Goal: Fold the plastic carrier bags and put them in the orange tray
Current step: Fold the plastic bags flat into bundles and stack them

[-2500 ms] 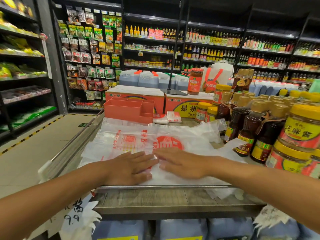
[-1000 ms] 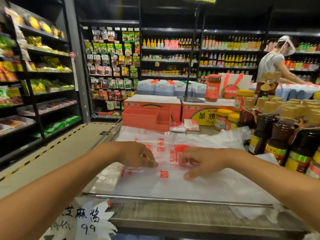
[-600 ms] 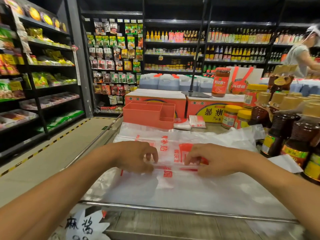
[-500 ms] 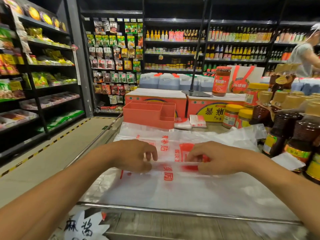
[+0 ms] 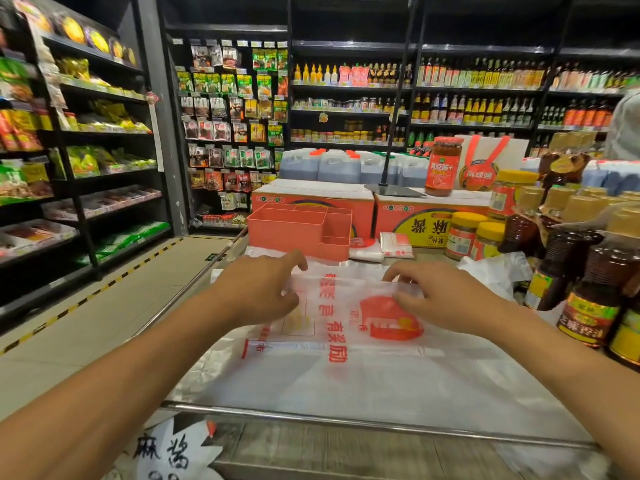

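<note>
Pinching the crosswise fold of the carrier bag (image 5: 349, 344), left hand (image 5: 263, 289) and right hand (image 5: 441, 297) face the orange tray (image 5: 294, 230), far-left corner of the table (image 5: 346, 421).

The carrier bag (image 5: 349, 327) is thin, translucent, glossy plastic film. The orange tray (image 5: 298, 230) is smooth matt plastic. The rail (image 5: 346, 421) is shiny metal; the worktop (image 5: 329, 448) is perhaps grained wood.

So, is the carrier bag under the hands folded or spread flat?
Partly folded: left hand and right hand pinch a doubled-over edge of the carrier bag; its near part lies spread to the rail.
</note>
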Action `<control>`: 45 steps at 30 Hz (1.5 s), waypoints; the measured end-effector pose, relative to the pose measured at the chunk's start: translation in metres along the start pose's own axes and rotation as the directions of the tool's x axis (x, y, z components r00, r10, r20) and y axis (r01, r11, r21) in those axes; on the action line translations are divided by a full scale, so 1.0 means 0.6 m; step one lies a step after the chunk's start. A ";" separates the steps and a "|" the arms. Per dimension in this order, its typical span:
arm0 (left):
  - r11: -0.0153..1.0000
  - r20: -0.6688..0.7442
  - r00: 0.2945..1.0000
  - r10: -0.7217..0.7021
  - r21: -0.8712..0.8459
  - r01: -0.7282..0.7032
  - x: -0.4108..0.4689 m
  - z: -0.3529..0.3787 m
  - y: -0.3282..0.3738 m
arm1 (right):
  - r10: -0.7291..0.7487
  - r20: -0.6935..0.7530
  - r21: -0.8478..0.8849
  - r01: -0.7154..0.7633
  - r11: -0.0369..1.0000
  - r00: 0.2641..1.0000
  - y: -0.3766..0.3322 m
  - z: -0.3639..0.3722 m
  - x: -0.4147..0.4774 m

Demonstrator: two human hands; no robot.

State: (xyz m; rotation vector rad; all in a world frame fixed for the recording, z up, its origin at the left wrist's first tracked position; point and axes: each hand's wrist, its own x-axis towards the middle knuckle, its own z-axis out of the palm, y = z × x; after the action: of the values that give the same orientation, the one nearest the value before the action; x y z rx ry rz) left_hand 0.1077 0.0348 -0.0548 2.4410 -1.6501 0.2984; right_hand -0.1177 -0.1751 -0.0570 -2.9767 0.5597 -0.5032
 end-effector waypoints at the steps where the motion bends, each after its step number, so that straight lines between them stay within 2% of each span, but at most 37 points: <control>1: 1.000 -0.040 0.999 0.001 0.021 0.000 0.002 0.004 -0.002 | 0.008 -0.020 -0.030 -0.009 1.000 1.000 0.001 0.004 0.002; 4: 0.994 -0.163 0.985 0.051 0.109 -0.033 0.007 0.015 -0.005 | 0.022 -0.071 -0.101 -0.029 0.994 0.997 0.004 0.019 0.010; 6: 0.989 -0.194 0.973 0.127 0.097 -0.110 0.005 0.022 0.003 | 0.032 -0.085 -0.125 -0.042 0.991 0.996 0.003 0.027 0.014; 8: 0.971 -0.141 0.961 0.238 0.052 -0.233 0.002 0.033 0.015 | 0.018 -0.088 -0.154 -0.032 0.988 0.996 0.004 0.037 0.020; 11: 0.946 0.081 0.943 0.323 0.011 -0.325 -0.002 0.055 0.036 | 0.018 -0.070 -0.204 -0.032 0.979 0.997 0.003 0.052 0.024; 14: 0.950 0.265 0.914 0.306 -0.027 -0.310 -0.001 0.074 0.047 | -0.065 -0.044 -0.151 0.058 0.987 0.997 -0.007 0.062 0.020; 16: 0.951 0.300 0.904 0.306 -0.062 -0.302 0.001 0.081 0.048 | -0.173 0.062 -0.029 0.175 0.984 0.983 -0.027 0.069 0.012; 18: 0.953 0.333 0.894 0.301 -0.090 -0.288 0.002 0.084 0.045 | -0.232 0.189 0.067 0.223 0.973 0.954 -0.046 0.076 0.003; 22: 0.967 0.413 0.875 0.254 -0.110 -0.229 0.005 0.090 0.042 | -0.207 0.322 0.065 0.196 0.978 0.924 -0.061 0.076 -0.003; 26: 0.989 0.448 0.882 0.146 -0.083 -0.122 0.011 0.089 0.026 | -0.093 0.425 0.006 0.100 0.995 0.900 -0.053 0.077 0.000; 38: 0.994 0.475 0.873 0.108 -0.064 -0.088 0.015 0.082 0.015 | 0.021 0.489 0.019 -0.035 0.999 0.872 0.002 0.059 0.007; 42: 0.993 0.397 0.911 0.114 -0.069 -0.095 0.019 0.082 0.005 | -0.018 0.351 0.051 0.000 0.999 0.936 0.015 0.054 0.004; 45: 0.994 0.327 0.939 0.110 -0.044 -0.102 0.016 0.079 0.006 | -0.039 0.261 0.004 0.039 0.999 0.965 0.017 0.044 -0.001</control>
State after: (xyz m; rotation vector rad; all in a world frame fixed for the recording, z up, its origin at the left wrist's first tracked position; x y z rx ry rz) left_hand 0.1112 0.0126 -0.0975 2.4919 -1.9047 -0.1275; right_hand -0.1132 -0.1843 -0.0833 -2.9905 0.4764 -0.1077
